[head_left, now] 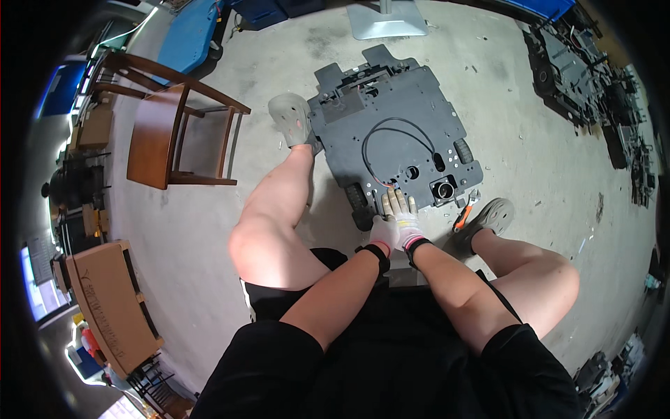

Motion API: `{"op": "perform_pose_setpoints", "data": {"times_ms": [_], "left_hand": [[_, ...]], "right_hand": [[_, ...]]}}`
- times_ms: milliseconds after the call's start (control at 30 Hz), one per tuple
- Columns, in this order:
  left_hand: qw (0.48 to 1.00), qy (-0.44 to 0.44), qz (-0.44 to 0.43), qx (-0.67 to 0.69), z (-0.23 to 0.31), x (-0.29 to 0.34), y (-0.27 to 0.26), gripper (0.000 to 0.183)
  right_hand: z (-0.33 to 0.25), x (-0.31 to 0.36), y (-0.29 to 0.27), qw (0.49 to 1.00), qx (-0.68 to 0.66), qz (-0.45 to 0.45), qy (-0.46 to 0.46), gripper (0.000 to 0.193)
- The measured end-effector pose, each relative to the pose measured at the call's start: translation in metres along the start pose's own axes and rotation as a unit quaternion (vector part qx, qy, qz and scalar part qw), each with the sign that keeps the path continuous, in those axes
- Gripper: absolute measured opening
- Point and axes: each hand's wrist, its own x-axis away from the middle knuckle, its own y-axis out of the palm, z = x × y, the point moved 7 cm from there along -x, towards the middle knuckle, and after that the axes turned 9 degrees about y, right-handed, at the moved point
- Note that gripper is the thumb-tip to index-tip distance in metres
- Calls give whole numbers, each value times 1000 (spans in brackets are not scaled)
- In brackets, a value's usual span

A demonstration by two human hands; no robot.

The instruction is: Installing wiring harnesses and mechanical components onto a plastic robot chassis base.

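A dark grey wheeled chassis (pixel 391 112) lies flat on the floor between my feet. My right hand (pixel 403 213), in a white glove, rests at its near edge with the fingers stretched forward over the plate. Close against it is my left hand (pixel 383 231), also gloved; its fingers are mostly hidden, so I cannot make out their shape. Just ahead of the fingertips, a thin black cable (pixel 363 148) ends in coloured wires at the plate and loops across its top. A round black-and-silver fitting (pixel 444 190) sits at the chassis's near right corner.
An adjustable wrench with an orange handle (pixel 462 218) lies beside my right shoe. To the left stand a brown wooden chair (pixel 157 133) and a large cardboard box (pixel 115 304). Dark mechanical parts (pixel 565 77) are piled along the right. A metal stand base (pixel 387 21) is beyond the chassis.
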Motion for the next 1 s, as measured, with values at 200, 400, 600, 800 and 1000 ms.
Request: {"op": "perform_pose_setpoints", "data": {"times_ms": [200, 400, 600, 800, 1000], "left_hand": [[976, 149, -32, -153, 15, 8, -36, 40], [963, 155, -118, -187, 15, 4, -31, 35], [943, 203, -156, -212, 9, -5, -27, 31], [940, 164, -187, -232, -5, -17, -11, 32], [913, 107, -204, -336, -27, -28, 1, 30]], "right_hand": [[10, -2, -19, 992, -101, 67, -25, 65], [20, -35, -63, 931, -338, 43, 131, 30], [-13, -48, -63, 948, -258, -16, 187, 39], [-17, -47, -55, 966, -226, -32, 120, 37], [-29, -42, -42, 957, -262, -56, 110, 33]]}}
